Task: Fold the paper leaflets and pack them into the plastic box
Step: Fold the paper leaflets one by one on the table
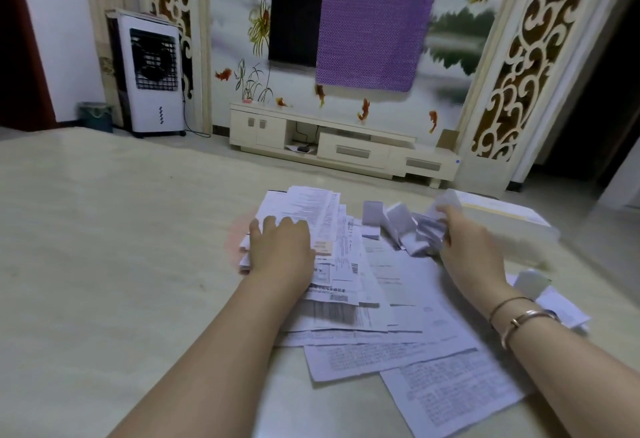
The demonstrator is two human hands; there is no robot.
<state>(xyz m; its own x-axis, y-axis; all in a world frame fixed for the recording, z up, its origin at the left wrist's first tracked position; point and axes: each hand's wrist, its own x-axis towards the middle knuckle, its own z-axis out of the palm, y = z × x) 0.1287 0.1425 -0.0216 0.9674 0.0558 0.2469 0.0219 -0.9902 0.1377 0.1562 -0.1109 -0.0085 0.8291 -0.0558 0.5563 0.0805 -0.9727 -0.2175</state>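
We see the left hand (pixel 282 247) lying flat, fingers straight, on the spread leaflets (pixel 349 285) covering the bench (pixel 104 247). The right hand (pixel 472 247) pinches a crumpled leaflet (pixel 427 235); the plastic box (pixel 502 219) sits just beyond those fingers.

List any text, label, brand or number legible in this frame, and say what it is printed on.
None can be read.
Paper leaflets under the left hand: printed lines, tables and a barcode, all too small and blurred.
Folded leaflet held by the right hand: print illegible.
Plastic box: no readable label.
Air cooler: blue marks, no readable words.
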